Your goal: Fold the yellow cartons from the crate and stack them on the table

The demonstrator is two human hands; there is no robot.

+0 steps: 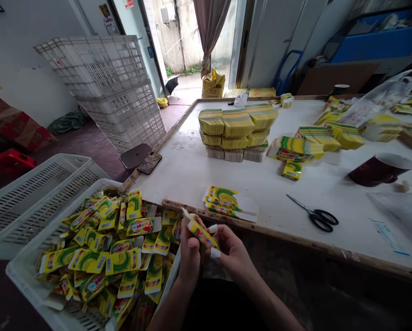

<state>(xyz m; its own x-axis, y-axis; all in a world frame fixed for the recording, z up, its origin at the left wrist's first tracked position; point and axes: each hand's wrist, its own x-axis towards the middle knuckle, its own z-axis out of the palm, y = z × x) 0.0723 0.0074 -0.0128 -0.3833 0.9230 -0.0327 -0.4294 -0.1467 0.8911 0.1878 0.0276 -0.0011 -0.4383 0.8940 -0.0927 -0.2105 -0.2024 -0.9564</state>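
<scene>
Both my hands hold one small yellow carton [201,231] below the table's front edge. My left hand [189,255] grips its near end with curled fingers. My right hand [231,252] pinches its other end, with white tape on the fingertips. A short pile of flat yellow carton blanks [226,202] lies on the table just beyond my hands. To the left stands a white plastic crate [23,271] filled with several folded yellow cartons [119,257].
Black scissors [314,215] lie to the right of the blanks. Tall stacks of blanks [237,133] stand mid-table, more packs [306,147] and a dark cup [380,169] to the right. Two phones [140,158] rest at the table's left corner. Empty white crates [105,87] are piled beyond.
</scene>
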